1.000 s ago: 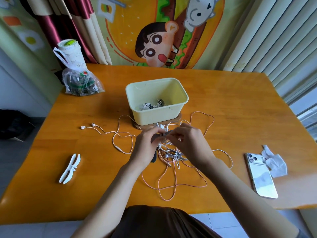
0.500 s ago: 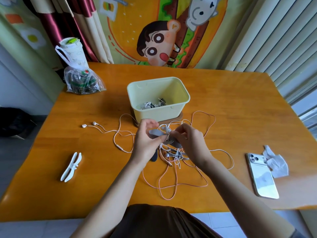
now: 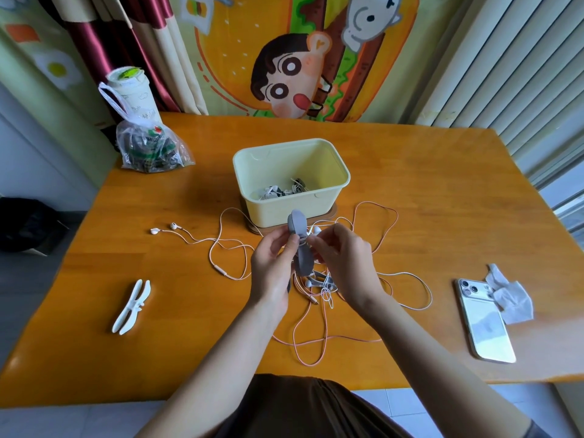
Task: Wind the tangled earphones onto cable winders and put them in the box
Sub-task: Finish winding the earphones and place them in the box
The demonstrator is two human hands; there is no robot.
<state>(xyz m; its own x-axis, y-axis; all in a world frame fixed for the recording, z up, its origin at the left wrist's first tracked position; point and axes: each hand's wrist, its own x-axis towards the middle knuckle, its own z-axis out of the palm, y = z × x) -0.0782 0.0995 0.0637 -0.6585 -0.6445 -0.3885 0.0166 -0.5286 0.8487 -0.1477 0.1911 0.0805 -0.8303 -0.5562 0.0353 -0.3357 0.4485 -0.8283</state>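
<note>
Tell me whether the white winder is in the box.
No, the white winder lies on the table, well apart from the box.

Table (image 3: 426, 191): orange wood, glossy, under the left hand (image 3: 271, 270) and right hand (image 3: 344, 263), and reaching well past both. Beyond the hands: cartoon curtain (image 3: 300, 74) along the far edge. Beyond and left of the left hand: red-and-cream drape (image 3: 104, 42), with pale wall (image 3: 34, 159) below it. Left of the left hand: grey floor (image 3: 28, 279) with a black object (image 3: 25, 222), kind unclear. Beyond and right of the right hand: white blind (image 3: 521, 58) and window (image 3: 565, 197). Daylight enters there, leaving a pale sheen on the tabletop.
</note>
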